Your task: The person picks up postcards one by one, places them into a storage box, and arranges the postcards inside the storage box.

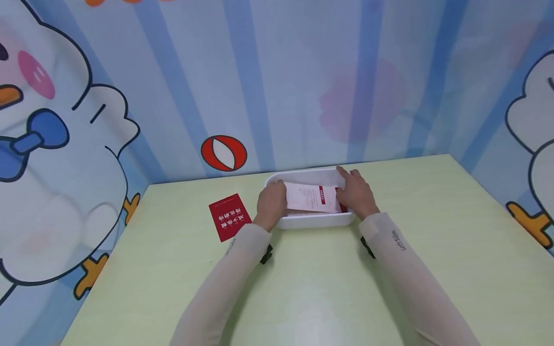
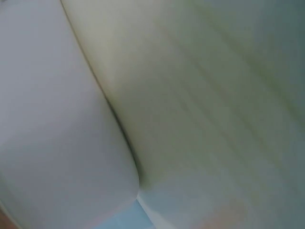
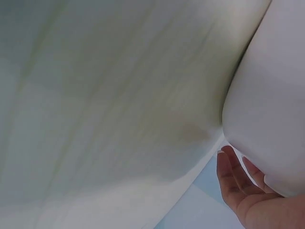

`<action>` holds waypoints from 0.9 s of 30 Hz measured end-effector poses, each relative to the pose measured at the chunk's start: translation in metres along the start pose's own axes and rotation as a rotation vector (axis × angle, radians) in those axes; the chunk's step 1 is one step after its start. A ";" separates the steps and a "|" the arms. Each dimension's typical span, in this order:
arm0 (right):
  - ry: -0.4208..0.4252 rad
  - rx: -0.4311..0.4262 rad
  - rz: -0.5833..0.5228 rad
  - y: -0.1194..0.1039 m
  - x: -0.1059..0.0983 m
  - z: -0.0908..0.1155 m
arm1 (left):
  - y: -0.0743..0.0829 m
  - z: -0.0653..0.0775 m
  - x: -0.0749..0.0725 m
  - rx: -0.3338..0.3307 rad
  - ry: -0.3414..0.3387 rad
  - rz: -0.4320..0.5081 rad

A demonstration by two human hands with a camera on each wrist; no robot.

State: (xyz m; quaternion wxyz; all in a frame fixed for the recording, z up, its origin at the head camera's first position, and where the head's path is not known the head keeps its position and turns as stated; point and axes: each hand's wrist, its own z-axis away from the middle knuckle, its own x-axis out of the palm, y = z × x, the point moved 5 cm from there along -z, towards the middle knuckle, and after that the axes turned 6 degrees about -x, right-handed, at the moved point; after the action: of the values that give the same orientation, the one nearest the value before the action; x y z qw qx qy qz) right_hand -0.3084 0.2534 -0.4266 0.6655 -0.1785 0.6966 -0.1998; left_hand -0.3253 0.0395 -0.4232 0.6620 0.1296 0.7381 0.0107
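A white plastic bin (image 1: 316, 221) stands near the back edge of the table. In it lies a white paper packet (image 1: 305, 196) with red and grey print, its left end raised. My left hand (image 1: 271, 202) reaches over the bin's left end, fingers curled at the packet's left end; the fingertips are hidden. At the other end, my right hand (image 1: 358, 194) grips the bin's rim, its thumb inside by the packet. The right wrist view shows several curled fingers (image 3: 231, 174) outside the bin wall (image 3: 271, 90). In the left wrist view the bin wall (image 2: 62, 114) hides most of the hand.
A red card (image 1: 229, 216) with white characters lies flat on the pale green table (image 1: 311, 288), just left of the left hand. Behind the table rises a blue striped backdrop (image 1: 294, 86) with cartoon figures. A dark strap (image 1: 367, 247) shows at the right wrist.
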 end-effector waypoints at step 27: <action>0.013 -0.007 0.016 0.001 -0.001 -0.001 | 0.005 0.001 -0.004 0.005 0.009 -0.044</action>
State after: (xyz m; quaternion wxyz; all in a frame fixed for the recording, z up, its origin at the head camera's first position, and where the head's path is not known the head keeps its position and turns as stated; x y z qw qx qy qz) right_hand -0.3090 0.2546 -0.4264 0.6618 -0.1740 0.7032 -0.1931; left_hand -0.3227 0.0434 -0.4188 0.6584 0.1149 0.7438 -0.0050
